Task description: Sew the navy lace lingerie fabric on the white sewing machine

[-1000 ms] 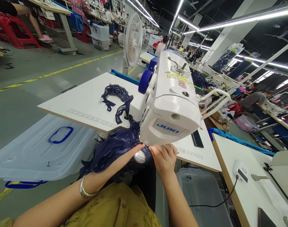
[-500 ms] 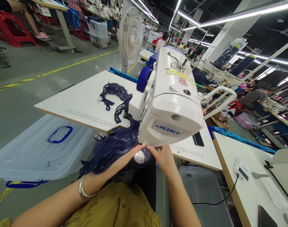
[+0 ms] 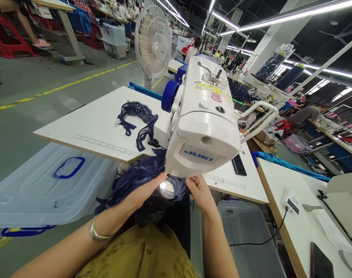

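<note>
A white JUKI sewing machine (image 3: 203, 123) stands on a white table (image 3: 100, 119). Dark blue lace fabric (image 3: 135, 179) is bunched under the machine's head and spills toward my lap. My left hand (image 3: 148, 187) lies on this fabric just below the head, fingers pressed together on the cloth. My right hand (image 3: 200, 191) is close beside it on the right, fingers curled at the fabric's edge under the head. The fingertips of both hands are partly hidden by the machine. A lit spot shows between the hands.
A second dark blue lace piece (image 3: 137, 116) lies on the table left of the machine. A clear plastic lid with blue handle (image 3: 48, 185) sits at left, a clear bin (image 3: 245, 235) below right. A phone (image 3: 238, 165), a fan (image 3: 153, 38), another table (image 3: 303, 227) and other workers beyond.
The view has shifted slightly. Both hands have slid a little further under the machine head with the fabric, and stay close together.
</note>
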A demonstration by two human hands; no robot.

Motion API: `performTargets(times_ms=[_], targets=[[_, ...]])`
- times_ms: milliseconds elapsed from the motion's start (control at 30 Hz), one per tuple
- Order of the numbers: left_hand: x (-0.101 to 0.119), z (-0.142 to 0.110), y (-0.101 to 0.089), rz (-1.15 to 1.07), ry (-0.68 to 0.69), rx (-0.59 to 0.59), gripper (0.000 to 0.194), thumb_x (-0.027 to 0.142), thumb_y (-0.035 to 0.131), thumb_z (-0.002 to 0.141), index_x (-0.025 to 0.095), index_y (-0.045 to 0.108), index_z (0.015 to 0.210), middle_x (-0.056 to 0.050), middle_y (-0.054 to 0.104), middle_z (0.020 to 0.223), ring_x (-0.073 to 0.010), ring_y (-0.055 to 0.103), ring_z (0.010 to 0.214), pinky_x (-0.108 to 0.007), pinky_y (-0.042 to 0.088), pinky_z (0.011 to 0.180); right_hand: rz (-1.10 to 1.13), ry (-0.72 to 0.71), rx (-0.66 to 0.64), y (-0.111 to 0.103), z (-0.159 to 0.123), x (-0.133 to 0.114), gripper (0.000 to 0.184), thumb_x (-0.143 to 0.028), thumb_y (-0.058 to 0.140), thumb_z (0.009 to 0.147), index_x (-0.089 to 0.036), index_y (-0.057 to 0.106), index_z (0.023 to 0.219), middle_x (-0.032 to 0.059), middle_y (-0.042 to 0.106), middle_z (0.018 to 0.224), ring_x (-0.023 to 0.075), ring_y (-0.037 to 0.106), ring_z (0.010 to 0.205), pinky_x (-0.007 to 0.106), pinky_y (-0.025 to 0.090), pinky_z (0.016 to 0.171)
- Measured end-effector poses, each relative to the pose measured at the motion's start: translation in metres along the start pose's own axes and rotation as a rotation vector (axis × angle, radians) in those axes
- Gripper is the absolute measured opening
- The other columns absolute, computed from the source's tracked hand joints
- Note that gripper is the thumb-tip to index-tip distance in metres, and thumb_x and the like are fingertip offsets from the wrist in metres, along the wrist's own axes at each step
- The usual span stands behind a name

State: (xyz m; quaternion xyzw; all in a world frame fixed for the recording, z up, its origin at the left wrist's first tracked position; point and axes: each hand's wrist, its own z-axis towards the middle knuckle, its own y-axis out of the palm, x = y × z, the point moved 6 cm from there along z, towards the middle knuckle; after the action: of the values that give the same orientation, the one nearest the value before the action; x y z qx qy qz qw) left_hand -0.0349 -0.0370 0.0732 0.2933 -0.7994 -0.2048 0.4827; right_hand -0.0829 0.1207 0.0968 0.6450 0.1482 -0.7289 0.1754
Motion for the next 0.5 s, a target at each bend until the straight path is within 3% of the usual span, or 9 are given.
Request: performTargets(times_ms=[100, 233, 500], targets=[[0.007, -0.003, 0.002, 0.181, 0.077, -0.002, 0.043, 0.037, 0.073, 0.076, 0.020, 0.067, 0.114, 0.001, 0.060, 0.130, -0.0195, 0.046, 0.131, -0.028, 0.029, 0.117, -0.043, 0.002, 0.067, -0.006, -0.002, 0.009, 0.017, -0.026, 0.053, 0.086, -0.022, 0.053, 0.102, -0.0023, 0.057, 0.081, 0.0141, 0.054, 0.077, 0.026, 0.041, 0.073], [0.009, -0.005, 0.003, 0.259, 0.092, 0.022, 0.061, 0.049, 0.072, 0.072, 0.017, 0.061, 0.123, -0.005, 0.062, 0.128, -0.0252, 0.056, 0.120, -0.037, 0.041, 0.109, -0.019, 0.003, 0.088, -0.006, -0.001, 0.011, 0.016, -0.025, 0.054, 0.083, -0.023, 0.051, 0.099, -0.0042, 0.054, 0.076, 0.0129, 0.050, 0.071, 0.025, 0.038, 0.068], [0.013, -0.001, 0.008, 0.343, 0.118, -0.046, 0.068, 0.060, 0.069, 0.071, 0.018, 0.059, 0.124, -0.005, 0.056, 0.136, -0.0225, 0.046, 0.130, -0.035, 0.028, 0.117, 0.009, 0.001, 0.125, -0.008, -0.002, 0.009, 0.007, -0.021, 0.053, 0.083, -0.023, 0.050, 0.089, -0.0055, 0.051, 0.072, 0.0118, 0.048, 0.068, 0.024, 0.037, 0.067]])
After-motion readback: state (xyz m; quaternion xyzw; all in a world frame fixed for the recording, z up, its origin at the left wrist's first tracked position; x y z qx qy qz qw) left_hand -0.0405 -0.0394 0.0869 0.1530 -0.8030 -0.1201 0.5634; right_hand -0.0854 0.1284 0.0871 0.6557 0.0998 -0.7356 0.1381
